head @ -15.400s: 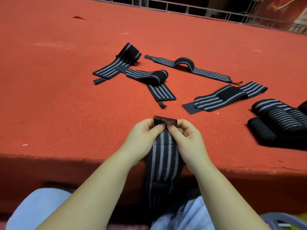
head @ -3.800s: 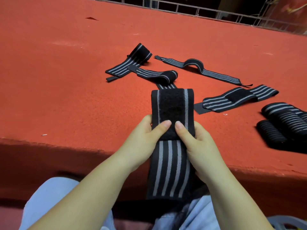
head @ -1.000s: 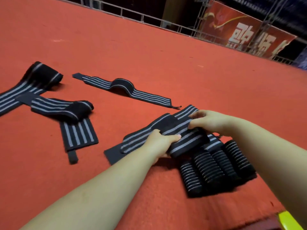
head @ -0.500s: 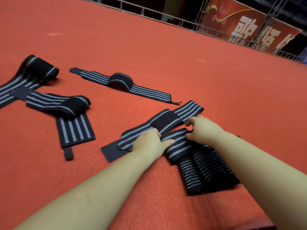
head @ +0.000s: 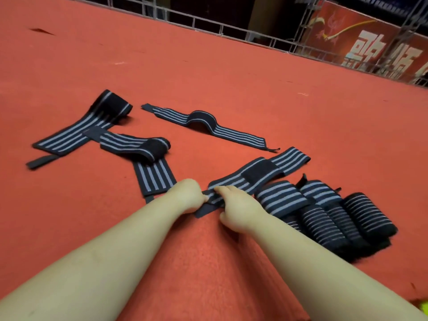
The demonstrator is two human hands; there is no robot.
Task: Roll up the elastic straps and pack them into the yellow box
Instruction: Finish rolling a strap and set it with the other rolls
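Both hands meet at the near end of a flat black elastic strap with grey lengthwise stripes (head: 252, 176) that lies diagonally on the red carpeted surface (head: 208, 72). The left hand (head: 188, 195) is curled into a loose fist with its fingertips tucked at the strap's plain black end tab; they are hidden under the knuckles, so whether they actually pinch the tab cannot be told. The right hand (head: 234, 210) has its fingers bent down over the striped part just beside the tab, pressing or pinching it; the thumb is out of sight beneath.

Touching the strap's right side sits a cluster of rolled black-and-grey straps (head: 324, 216), the far rolls blurred and partly covered by the right forearm. Further left lie three unrolled straps: one folded over itself (head: 148, 156), its lower end cut off by the left hand, one long strap with a doubled end (head: 81, 130), and a narrow one with a raised hump (head: 203, 121).

A sliver of yellow (head: 425, 310) shows at the bottom right corner, too cropped to identify. Beyond a metal railing (head: 208, 22), a red banner (head: 370, 47) carries large white characters, partly cut off and unreadable.
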